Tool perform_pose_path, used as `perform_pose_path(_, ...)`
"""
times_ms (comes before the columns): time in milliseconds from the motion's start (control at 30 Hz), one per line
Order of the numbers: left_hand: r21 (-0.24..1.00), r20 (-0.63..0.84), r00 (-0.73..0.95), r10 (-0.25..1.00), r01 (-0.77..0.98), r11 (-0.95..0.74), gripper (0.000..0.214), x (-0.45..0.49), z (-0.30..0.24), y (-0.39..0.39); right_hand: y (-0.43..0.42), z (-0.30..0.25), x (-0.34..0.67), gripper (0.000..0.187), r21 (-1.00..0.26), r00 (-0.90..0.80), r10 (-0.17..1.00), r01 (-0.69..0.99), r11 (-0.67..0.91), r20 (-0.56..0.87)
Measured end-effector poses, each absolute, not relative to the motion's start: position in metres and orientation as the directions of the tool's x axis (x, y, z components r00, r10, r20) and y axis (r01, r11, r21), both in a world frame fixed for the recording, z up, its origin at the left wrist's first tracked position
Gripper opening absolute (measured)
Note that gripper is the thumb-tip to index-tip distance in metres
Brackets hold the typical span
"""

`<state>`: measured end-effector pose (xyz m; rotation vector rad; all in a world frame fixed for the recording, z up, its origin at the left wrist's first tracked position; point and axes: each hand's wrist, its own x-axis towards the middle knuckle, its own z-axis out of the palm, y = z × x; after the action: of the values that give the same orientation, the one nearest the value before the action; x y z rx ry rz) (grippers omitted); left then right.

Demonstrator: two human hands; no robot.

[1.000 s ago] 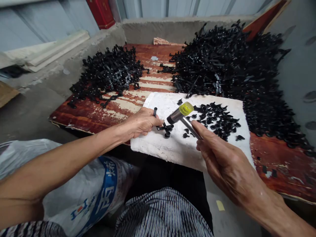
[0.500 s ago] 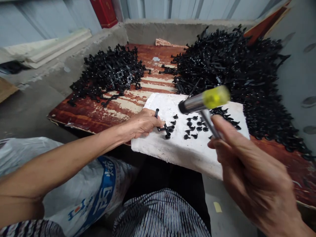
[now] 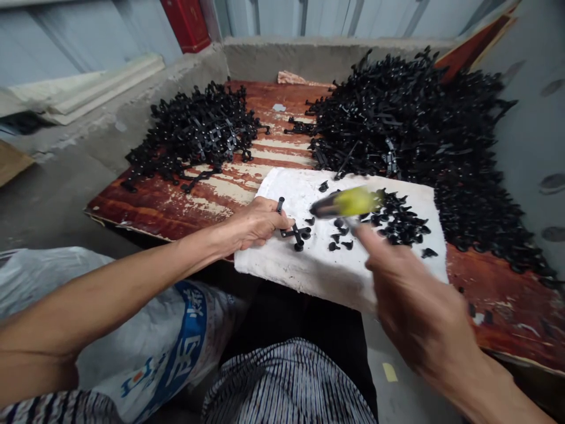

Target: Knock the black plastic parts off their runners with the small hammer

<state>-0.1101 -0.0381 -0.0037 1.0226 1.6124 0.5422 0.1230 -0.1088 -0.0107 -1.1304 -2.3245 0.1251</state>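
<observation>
My left hand [image 3: 263, 222] pinches a black jointed linkage [image 3: 296, 232] of small bars, pressed down on a white cloth-like pad [image 3: 273, 265]. Gripped by its handle in my right hand [image 3: 410, 282] is a mallet [image 3: 348, 203] with a yellow face and a dark face, blurred by motion. The mallet's head hangs just above and to the right of the linkage. Loose black round-headed pieces [image 3: 339, 238] lie under and around it on the pad. A denser cluster of these black pieces [image 3: 404, 218] covers the pad's right part, partly behind my right hand.
On the worn red-brown board [image 3: 265, 147] lies a pile of black linkages [image 3: 198, 129] at the left. A larger pile of black parts [image 3: 410, 118] fills the right side. A low concrete ledge [image 3: 273, 59] runs behind. A white plastic sack [image 3: 172, 341] stands at the lower left.
My right hand has swung the mallet down and left toward the linkage, uncovering the cluster on the pad's right. My left hand stays in place with the linkage.
</observation>
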Motion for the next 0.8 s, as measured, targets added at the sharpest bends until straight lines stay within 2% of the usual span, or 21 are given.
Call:
perform_pose_path(67, 0.784, -0.540, -0.034, 0.841, 0.342, 0.518, 0.018, -0.110, -0.005, -0.039, -0.107, -0.017, 0.125, 0.066, -0.275, -0.561, 0.735, 0.690, 0.669, 0.381)
perform_pose_path(167, 0.781, -0.556, -0.022, 0.831, 0.328, 0.531, 0.020, -0.109, -0.005, -0.039, -0.108, -0.025, 0.127, 0.071, -0.360, -0.457, 0.759, 0.686, 0.633, 0.464)
perform_pose_path(233, 0.780, -0.565, -0.009, 0.825, 0.320, 0.537, 0.019, -0.109, -0.005, -0.040, -0.109, -0.026, 0.127, 0.072, -0.314, -0.475, 0.746, 0.700, 0.642, 0.467)
perform_pose_path(333, 0.813, -0.527, 0.024, 0.849, 0.306, 0.496, 0.018, -0.112, -0.008, -0.040, -0.105, -0.024, 0.128, 0.065, -0.219, -0.575, 0.735, 0.714, 0.665, 0.360)
perform_pose_path(433, 0.855, -0.497, 0.107, 0.861, 0.232, 0.464, 0.022, -0.119, -0.013, -0.041, -0.094, -0.023, 0.126, 0.056, -0.256, -0.515, 0.778, 0.747, 0.614, 0.360)
perform_pose_path(533, 0.866, -0.490, 0.133, 0.862, 0.190, 0.463, 0.022, -0.124, -0.015, -0.042, -0.080, -0.025, 0.120, 0.052, -0.197, -0.491, 0.800, 0.795, 0.573, 0.345)
perform_pose_path(667, 0.851, -0.489, 0.152, 0.859, 0.301, 0.430, 0.016, -0.119, -0.003, -0.046, -0.072, -0.027, 0.116, 0.057, -0.075, -0.531, 0.796, 0.817, 0.572, 0.291)
perform_pose_path(800, 0.828, -0.479, 0.165, 0.862, 0.410, 0.382, 0.026, -0.114, 0.009, -0.048, -0.078, -0.026, 0.126, 0.055, -0.007, -0.529, 0.793, 0.831, 0.557, 0.301)
